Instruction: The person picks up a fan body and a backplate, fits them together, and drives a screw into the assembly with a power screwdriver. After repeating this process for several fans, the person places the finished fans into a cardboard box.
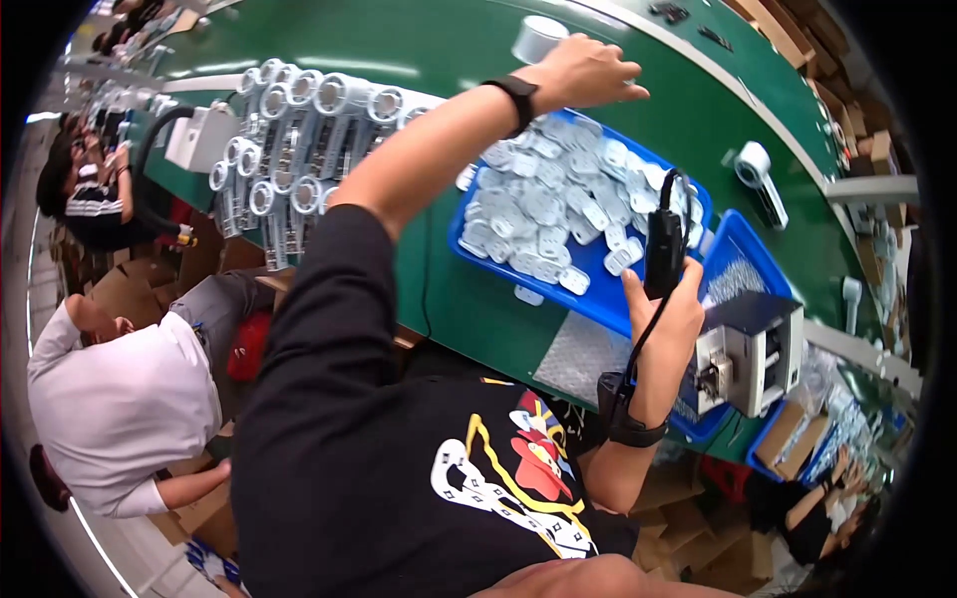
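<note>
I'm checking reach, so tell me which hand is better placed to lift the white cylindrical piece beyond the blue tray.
Probably the left hand: it is close beside the white cylindrical piece, with nothing visibly held. The right hand grips a black corded tool and is farther away.

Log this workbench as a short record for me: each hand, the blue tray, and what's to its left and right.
Left hand: over the green table, near a white round item; grip unclear
Right hand: holding a black corded tool
Blue tray: heaped with pale flat parts
Left of tray: rows of pale round-headed items
Right of tray: blue bin with small pieces; boxy device; white-headed handheld item
</note>
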Tool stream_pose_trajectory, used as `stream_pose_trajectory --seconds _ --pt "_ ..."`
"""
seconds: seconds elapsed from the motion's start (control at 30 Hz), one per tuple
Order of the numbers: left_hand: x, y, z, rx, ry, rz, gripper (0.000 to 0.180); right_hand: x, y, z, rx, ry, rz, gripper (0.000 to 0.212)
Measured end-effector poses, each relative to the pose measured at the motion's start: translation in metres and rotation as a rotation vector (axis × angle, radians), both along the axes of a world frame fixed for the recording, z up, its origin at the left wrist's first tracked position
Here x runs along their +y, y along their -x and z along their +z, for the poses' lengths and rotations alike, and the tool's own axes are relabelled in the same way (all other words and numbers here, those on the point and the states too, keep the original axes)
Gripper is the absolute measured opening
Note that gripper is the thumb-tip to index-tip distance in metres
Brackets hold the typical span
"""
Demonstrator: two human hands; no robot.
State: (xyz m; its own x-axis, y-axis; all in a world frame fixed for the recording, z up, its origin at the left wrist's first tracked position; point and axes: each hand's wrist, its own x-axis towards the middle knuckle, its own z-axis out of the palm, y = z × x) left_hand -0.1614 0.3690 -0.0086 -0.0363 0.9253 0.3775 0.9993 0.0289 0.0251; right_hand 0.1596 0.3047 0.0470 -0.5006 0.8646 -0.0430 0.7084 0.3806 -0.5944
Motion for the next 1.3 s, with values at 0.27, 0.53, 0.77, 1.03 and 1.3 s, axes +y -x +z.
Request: stream_pose_trajectory --seconds 0.27,0.53,0.77,1.03,1.3 --pt "-0.072 -0.004 0.029 -0.229 -0.383 0.153 0.053 0.026 0.024 -0.063 -0.191 -0.029 0.07 0.053" --pt "-0.31 -0.002 0.0 0.144 -0.043 1.148 0.062 0.017 0.006 -0.01 0.19 0.368 0.015 0.058" --pt "-0.31 -0.043 0.06 -0.097 -0.479 0.49 0.065 -0.011 -0.024 0.017 0.649 0.696 0.091 0.079" --pt "-0.226 -0.193 0.032 -1.455 -0.262 -0.34 0.074 -0.045 -0.073 0.036 0.821 0.871 0.077 0.084" --pt "-0.159 -0.254 0.003 -1.326 0.061 -0.776 0.058 -0.046 -0.113 -0.001 0.625 0.544 -0.012 0.078"
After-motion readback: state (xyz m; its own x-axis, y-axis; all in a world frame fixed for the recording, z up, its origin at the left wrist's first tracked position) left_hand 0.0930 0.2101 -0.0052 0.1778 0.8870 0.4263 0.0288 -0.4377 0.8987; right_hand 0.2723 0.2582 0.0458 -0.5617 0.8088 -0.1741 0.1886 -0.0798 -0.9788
